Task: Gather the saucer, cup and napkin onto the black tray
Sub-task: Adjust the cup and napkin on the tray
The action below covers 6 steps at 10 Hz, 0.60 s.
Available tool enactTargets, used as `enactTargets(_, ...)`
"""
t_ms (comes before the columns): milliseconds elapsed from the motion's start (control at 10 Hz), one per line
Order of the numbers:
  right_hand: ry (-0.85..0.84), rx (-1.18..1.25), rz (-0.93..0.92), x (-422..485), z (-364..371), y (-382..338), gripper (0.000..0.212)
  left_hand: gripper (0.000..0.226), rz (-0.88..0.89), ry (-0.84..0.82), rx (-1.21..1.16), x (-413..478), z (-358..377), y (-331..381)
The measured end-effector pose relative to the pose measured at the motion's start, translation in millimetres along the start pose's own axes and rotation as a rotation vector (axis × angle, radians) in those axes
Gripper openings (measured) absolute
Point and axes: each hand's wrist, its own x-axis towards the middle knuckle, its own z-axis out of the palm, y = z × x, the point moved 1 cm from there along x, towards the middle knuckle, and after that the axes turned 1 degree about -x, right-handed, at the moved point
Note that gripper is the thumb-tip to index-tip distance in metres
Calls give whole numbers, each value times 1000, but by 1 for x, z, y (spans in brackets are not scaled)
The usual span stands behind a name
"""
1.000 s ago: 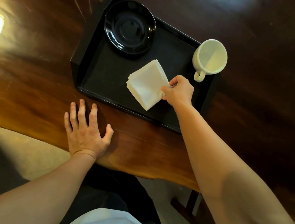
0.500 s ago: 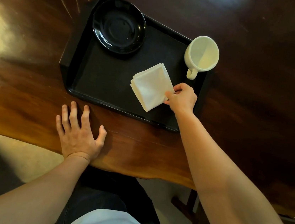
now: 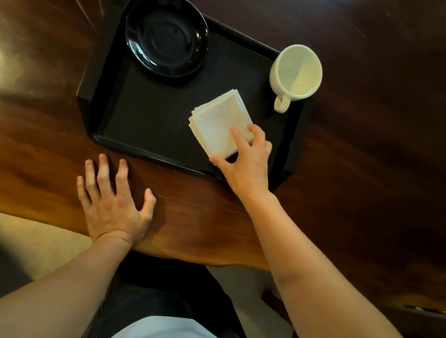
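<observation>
A rectangular black plastic tray [image 3: 149, 120] lies flat on the worktop. A glossy round black saucer [image 3: 166, 34] sits in its far-left corner. A cream ceramic cup [image 3: 297, 71] stands upright at its far-right corner, handle pointing near. A folded white paper napkin [image 3: 219, 123] lies flat, near-right.

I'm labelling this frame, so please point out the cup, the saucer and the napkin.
cup [image 3: 298, 71], head view, on the inside of its bowl.
saucer [image 3: 166, 34], head view, on its centre well.
napkin [image 3: 216, 123], head view, on the middle of its top fold.
</observation>
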Motion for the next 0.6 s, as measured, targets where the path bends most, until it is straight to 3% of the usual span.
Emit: enactTargets(600,49,-43,66,15,1,-19,64,78,4,-10,-9,0,2,-2)
